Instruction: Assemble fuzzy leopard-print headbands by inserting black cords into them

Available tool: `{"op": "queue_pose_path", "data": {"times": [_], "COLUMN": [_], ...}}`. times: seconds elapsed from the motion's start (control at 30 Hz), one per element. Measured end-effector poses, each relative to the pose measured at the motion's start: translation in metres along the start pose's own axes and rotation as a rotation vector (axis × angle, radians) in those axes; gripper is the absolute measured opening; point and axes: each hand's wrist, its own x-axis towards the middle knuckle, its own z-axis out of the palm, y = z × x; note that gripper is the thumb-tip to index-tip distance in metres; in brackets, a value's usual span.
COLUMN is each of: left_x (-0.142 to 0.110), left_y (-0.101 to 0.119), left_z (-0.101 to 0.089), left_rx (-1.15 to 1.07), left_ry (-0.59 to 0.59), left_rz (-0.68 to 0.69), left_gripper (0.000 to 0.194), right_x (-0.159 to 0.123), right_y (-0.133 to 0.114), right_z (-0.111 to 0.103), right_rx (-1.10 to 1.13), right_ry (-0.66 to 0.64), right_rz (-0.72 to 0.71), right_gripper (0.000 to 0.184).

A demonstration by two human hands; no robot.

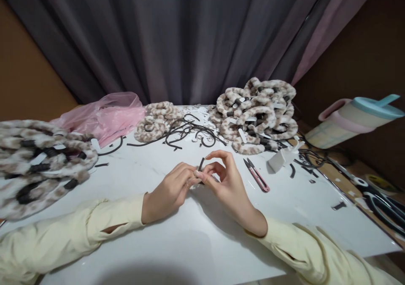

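Note:
Over the middle of the white tabletop [152, 242], both hands meet at the fingertips. Between them a short piece of dark cord [201, 164] sticks up. My left hand [172, 185] pinches at its lower end, with the fingers curled together. My right hand [226, 183] has thumb and fingers closed in on the same spot, its index finger arched above. Something small and shiny shows by the right fingers, too hidden to name. A pair of thread snips [257, 176] with pink handles lies just right of my right hand.
Spotted fluffy rings [256, 112] are heaped at back right, with another pile [41, 162] at left. Loose dark cords [190, 133] and small metal rings lie at the back. A pink plastic bag [107, 114], a white bottle [281, 158], scissors [379, 200] and a tumbler [354, 120] stand around.

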Motion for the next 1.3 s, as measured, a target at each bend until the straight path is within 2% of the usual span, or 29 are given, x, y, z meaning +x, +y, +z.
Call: {"op": "queue_pose_path", "data": {"times": [0.03,0.13,0.23,0.4,0.57,0.67,0.8,0.9,1.0,1.1,1.2,1.3], "left_x": [0.000,-0.001,-0.001,0.001,0.004,0.006,0.010,0.011,0.010,0.009,0.012,0.018], "left_y": [0.000,0.001,-0.001,-0.002,-0.003,-0.005,-0.008,-0.008,-0.006,-0.003,0.000,0.003], "left_z": [0.000,0.001,0.001,0.000,-0.001,-0.004,-0.009,-0.011,-0.010,-0.010,-0.012,-0.016], "left_rx": [-0.008,-0.024,-0.005,0.061,0.111,0.165,0.094,0.057,0.036,0.009,-0.070,-0.176], "left_ry": [0.006,0.027,0.040,0.118,0.107,0.108,0.055,0.058,0.067,0.073,0.081,0.026], "left_rz": [-0.011,-0.033,-0.033,-0.057,-0.053,-0.048,0.047,0.048,-0.051,-0.269,-0.497,-0.646], "left_gripper": [0.013,0.012,0.012,0.012,0.012,0.008,0.010,0.010,0.008,0.005,0.017,0.020], "right_x": [0.000,-0.002,-0.003,-0.005,-0.004,-0.002,-0.001,-0.001,-0.001,-0.001,0.001,0.003], "right_y": [0.000,-0.001,-0.004,-0.002,0.008,0.011,0.010,0.008,0.008,0.010,0.013,0.015], "right_z": [0.000,-0.002,-0.006,-0.007,-0.005,-0.007,-0.010,-0.011,-0.011,-0.011,-0.013,-0.014], "right_rx": [-0.071,-0.307,-0.354,-0.399,-0.566,-0.613,-0.616,-0.630,-0.654,-0.663,-0.660,-0.647], "right_ry": [0.022,0.014,-0.086,-0.227,-0.166,-0.186,-0.226,-0.219,-0.208,-0.225,-0.229,-0.212], "right_rz": [-0.063,-0.284,-0.406,-0.480,-0.591,-0.608,-0.615,-0.640,-0.669,-0.656,-0.643,-0.645], "right_gripper": [0.033,0.008,0.014,0.027,0.023,0.022,0.025,0.025,0.024,0.024,0.025,0.024]}}
